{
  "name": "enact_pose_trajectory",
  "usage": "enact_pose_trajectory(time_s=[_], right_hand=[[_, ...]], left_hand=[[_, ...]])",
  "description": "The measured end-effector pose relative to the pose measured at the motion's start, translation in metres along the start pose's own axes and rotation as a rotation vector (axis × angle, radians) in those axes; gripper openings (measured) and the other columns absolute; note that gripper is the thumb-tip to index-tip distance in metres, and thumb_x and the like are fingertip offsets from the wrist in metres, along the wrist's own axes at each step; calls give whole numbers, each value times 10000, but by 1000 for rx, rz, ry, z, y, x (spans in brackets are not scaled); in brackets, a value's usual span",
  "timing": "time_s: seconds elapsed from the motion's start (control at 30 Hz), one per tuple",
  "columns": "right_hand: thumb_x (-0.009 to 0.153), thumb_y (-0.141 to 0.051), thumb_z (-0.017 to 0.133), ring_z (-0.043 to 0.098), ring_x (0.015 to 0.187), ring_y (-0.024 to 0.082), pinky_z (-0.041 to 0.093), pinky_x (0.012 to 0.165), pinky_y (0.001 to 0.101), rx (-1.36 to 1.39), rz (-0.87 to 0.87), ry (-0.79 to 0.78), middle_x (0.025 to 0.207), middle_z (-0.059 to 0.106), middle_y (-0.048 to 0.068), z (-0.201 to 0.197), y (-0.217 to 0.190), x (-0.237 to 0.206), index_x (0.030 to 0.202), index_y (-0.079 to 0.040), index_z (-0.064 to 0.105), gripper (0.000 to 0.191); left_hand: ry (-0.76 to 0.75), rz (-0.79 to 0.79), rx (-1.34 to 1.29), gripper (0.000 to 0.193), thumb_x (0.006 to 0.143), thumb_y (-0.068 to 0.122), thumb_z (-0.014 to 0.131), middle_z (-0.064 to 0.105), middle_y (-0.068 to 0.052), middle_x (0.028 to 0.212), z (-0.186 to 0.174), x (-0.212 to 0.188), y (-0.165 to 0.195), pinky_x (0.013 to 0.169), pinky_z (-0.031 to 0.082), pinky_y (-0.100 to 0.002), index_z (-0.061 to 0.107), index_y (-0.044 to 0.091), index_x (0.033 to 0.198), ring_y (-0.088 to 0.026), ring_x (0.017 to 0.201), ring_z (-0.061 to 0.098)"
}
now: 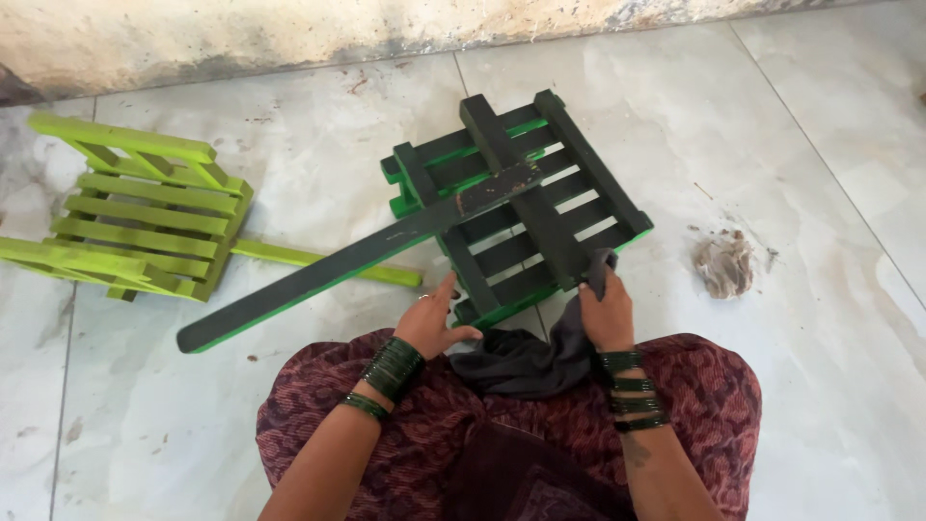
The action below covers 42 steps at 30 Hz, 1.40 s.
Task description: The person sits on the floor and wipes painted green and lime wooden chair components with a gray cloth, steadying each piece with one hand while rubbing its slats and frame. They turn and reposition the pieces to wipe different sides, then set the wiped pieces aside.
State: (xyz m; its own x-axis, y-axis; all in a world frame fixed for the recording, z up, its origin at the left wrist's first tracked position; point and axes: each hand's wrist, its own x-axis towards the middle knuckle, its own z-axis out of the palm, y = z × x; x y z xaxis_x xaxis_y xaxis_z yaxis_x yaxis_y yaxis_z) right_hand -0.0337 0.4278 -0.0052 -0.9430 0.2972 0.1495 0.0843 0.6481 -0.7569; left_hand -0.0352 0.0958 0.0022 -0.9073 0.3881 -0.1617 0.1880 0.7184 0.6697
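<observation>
Pale marble floor (289, 164) tiles run up to a stained wall at the top, and we sit on them with a patterned maroon skirt spread over our knees.

At the far left edge of the floor lies a bright green slatted frame (145, 207) on its side, well apart from our hands. A long dark plank (328, 265) runs from near our left knee up onto the dark green slatted rack (521, 198), which sits at the middle of the floor just ahead of us.

Our left hand (434, 323) rests against the near corner of the rack, its grip spread, thumb out and a finger pointing up along a slat, holding nothing. We judge that it steadies the rack, and it should press firmly so the rack does not slide on the smooth tile.

Our right hand (606, 314) has its grip pressed together on a dark grey cloth (526, 362), which trails back into our lap while its upper end meets the rack's near edge. Rubbing along the grain of each slat, and folding the cloth into the gaps, would serve best.

Near the right edge of the floor lies a crumpled brownish rag (723, 265), untouched.
</observation>
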Motion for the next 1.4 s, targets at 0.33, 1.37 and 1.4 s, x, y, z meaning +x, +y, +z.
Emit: enact_pose_trajectory(time_s=[0.33, 1.37, 1.4], right_hand=[[937, -188, 665, 538, 1250, 526, 451, 1043, 529, 48, -152, 34, 1377, 543, 354, 74, -25, -9, 1429, 120, 480, 609], [836, -221, 630, 685, 820, 496, 540, 774, 612, -645, -133, -440, 882, 716, 271, 29, -5, 32, 1631, -332, 179, 920], [839, -238, 636, 686, 805, 497, 539, 772, 615, -642, -132, -462, 865, 714, 279, 26, -9, 16, 1638, -300, 137, 944]], left_hand=[[482, 189, 27, 960, 871, 210, 764, 701, -265, 1111, -15, 5, -40, 830, 535, -493, 222, 64, 1650, -434, 968, 657], [385, 75, 75, 877, 966, 255, 670, 638, -259, 1201, -5, 9, -47, 835, 513, -526, 132, 110, 1644, -464, 1002, 609], [393, 86, 72, 883, 959, 256, 672, 636, -260, 1209, -5, 9, -46, 837, 513, -525, 132, 110, 1641, -465, 1007, 609]])
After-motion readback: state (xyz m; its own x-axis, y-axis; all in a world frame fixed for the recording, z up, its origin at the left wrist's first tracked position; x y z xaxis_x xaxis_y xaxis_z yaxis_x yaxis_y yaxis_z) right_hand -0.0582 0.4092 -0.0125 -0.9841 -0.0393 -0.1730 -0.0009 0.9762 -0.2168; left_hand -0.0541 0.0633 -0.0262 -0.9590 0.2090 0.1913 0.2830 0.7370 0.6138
